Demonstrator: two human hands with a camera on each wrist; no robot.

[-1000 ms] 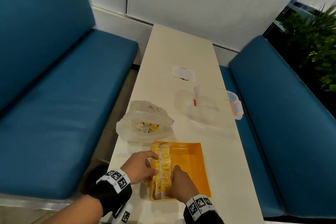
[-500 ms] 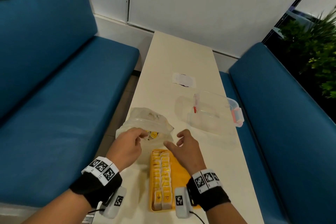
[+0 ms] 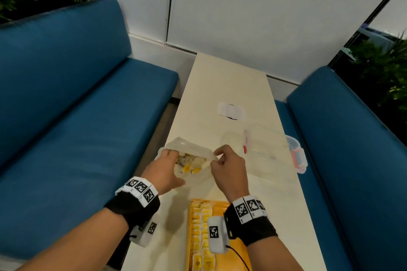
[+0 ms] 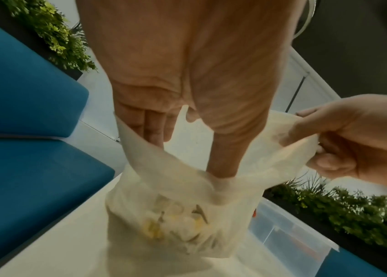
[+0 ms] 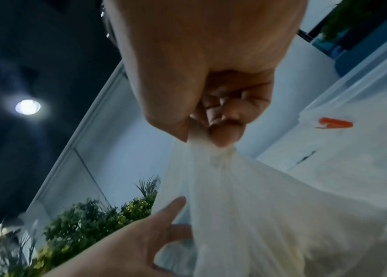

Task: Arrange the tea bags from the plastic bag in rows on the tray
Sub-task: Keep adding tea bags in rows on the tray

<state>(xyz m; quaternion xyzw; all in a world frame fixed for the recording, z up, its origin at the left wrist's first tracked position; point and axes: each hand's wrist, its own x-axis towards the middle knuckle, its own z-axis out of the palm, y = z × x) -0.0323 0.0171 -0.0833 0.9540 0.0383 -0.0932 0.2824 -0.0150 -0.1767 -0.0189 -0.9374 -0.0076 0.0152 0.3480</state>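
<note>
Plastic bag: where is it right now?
In the head view the plastic bag sits on the table beyond the orange tray, left of the clear container, between both hands.

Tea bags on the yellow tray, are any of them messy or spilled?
No, nothing stands out. The tea bags sit in two neat rows along the tray's left side, none spilled on the table. The rest remain inside the plastic bag.
</note>
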